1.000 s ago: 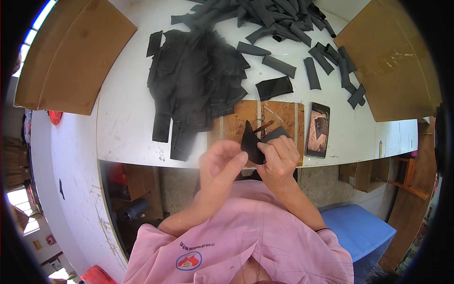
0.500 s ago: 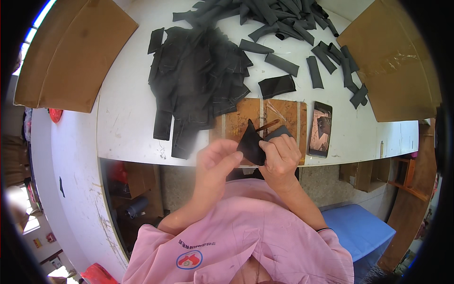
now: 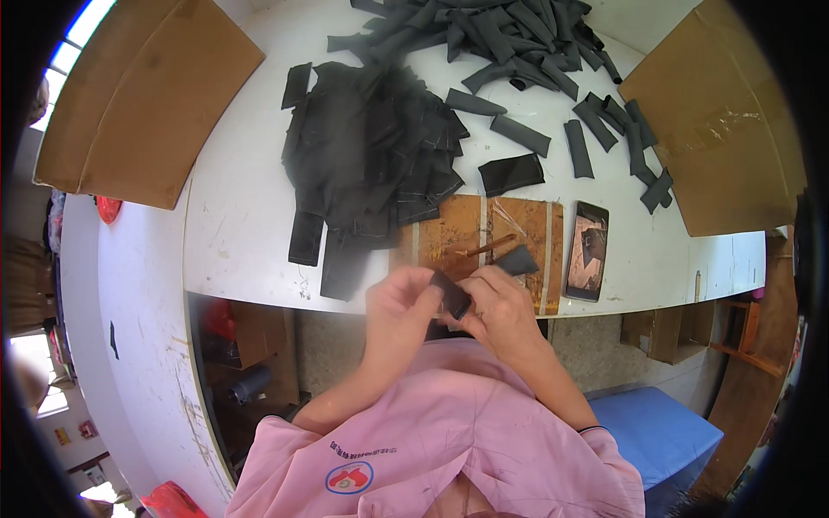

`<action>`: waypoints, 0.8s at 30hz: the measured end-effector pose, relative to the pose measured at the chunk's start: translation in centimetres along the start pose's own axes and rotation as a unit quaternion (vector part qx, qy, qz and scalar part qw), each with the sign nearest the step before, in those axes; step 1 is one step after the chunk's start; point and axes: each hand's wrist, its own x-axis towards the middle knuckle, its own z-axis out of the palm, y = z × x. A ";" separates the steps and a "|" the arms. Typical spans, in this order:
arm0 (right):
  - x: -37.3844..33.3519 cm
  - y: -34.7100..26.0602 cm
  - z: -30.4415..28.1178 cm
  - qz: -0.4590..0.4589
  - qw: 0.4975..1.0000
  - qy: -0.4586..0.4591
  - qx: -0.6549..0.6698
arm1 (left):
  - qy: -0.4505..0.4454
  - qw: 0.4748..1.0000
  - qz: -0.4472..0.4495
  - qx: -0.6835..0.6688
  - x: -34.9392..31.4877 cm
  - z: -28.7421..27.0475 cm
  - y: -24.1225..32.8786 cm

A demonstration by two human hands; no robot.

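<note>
A small black fabric piece (image 3: 451,294) is pinched between my two hands at the table's front edge. My left hand (image 3: 400,300) grips its left side with thumb and fingers. On its right side, the fingers of my right hand (image 3: 499,309) are closed on the fabric. Just beyond them, a brown wooden stick (image 3: 492,245) and a dark grey fabric piece (image 3: 516,261) lie on a worn wooden board (image 3: 449,216). Part of the fabric is covered by my fingers.
A big pile of flat black fabric pieces (image 3: 363,155) lies left of the board. Grey fabric tubes (image 3: 518,34) are heaped at the back, with several scattered to the right. A phone (image 3: 587,250) sits right of the board. Cardboard boxes (image 3: 147,95) flank the table.
The fabric has come nearer my body and now shows as a smaller, narrower shape. My right hand has shifted left, toward my left hand. The view has tilted slightly.
</note>
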 end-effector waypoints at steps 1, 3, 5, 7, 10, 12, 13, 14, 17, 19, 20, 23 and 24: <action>0.0 -0.4 -0.3 0.077 0.985 -0.083 0.129 | 0.002 1.000 0.006 0.001 0.0 -0.5 -0.5; -0.2 -0.9 -0.9 0.074 0.981 -0.070 0.162 | -0.006 0.967 0.127 0.219 0.1 -1.4 -1.9; 0.0 -1.7 -1.2 0.039 0.989 0.030 0.141 | -0.032 0.958 0.154 0.239 -0.1 -0.6 -1.0; 0.0 -1.2 -0.5 0.019 0.987 0.056 0.147 | -0.055 0.939 0.211 0.265 -0.4 0.2 -0.9; 0.7 -1.0 0.2 -0.065 0.992 0.105 0.038 | 0.016 0.899 0.294 0.324 -0.2 1.0 -1.8; 0.9 -1.1 0.8 -0.071 0.993 0.097 -0.005 | 0.094 0.841 0.368 0.385 0.1 0.9 -2.8; 0.9 -1.2 1.0 -0.073 0.992 0.088 -0.049 | 0.096 0.839 0.372 0.384 0.3 0.9 -3.1; 1.0 -1.2 1.2 -0.077 0.992 0.090 -0.050 | 0.119 0.860 0.347 0.355 0.4 0.8 -3.3; 0.9 -0.6 1.8 -0.056 0.992 0.086 -0.071 | 0.112 0.963 0.175 0.171 0.9 0.9 -1.8; 0.8 0.2 2.3 0.014 0.990 0.141 0.012 | 0.071 0.997 0.020 0.010 1.3 0.4 -0.8; 0.7 0.3 2.1 0.010 0.989 0.146 0.009 | -0.006 0.992 -0.032 -0.122 1.4 -0.1 -0.6; 0.4 0.4 1.4 0.170 0.930 0.076 0.317 | -0.145 0.938 -0.098 -0.299 1.4 -1.1 -0.4; 0.4 0.4 1.1 0.269 0.829 0.036 0.488 | -0.136 0.964 -0.089 -0.210 1.3 -1.1 -0.4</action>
